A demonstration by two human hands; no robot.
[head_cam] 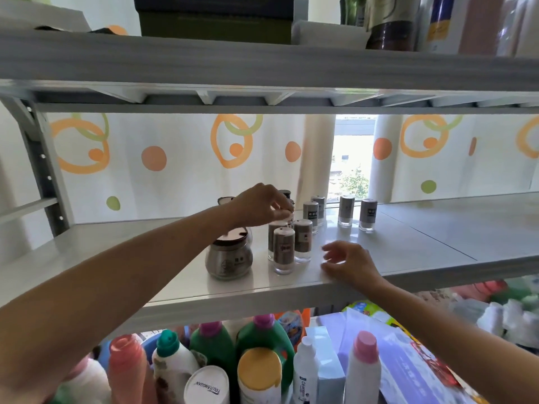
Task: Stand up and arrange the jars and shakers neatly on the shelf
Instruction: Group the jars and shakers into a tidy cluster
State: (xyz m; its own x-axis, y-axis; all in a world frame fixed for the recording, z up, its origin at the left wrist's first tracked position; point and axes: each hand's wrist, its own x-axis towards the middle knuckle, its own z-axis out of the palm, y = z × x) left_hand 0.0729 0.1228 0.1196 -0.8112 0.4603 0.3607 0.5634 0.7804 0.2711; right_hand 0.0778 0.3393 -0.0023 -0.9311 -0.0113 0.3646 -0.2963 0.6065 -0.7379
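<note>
On the shelf (pixel 408 252), left hand (pixel 261 204) pinches a shaker (pixel 285 218) by its top; right hand (pixel 350 262) hovers loose-fingered nearby.

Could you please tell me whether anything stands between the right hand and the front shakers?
Nothing visible does: the open right hand is just right of the front shakers, with only bare shelf between.

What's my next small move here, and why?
Probably settle the capped item that the left hand pinches by its top, upright just behind the front shakers. The right hand hangs open and empty near the shelf edge, and two shakers stand apart on the right.
</note>
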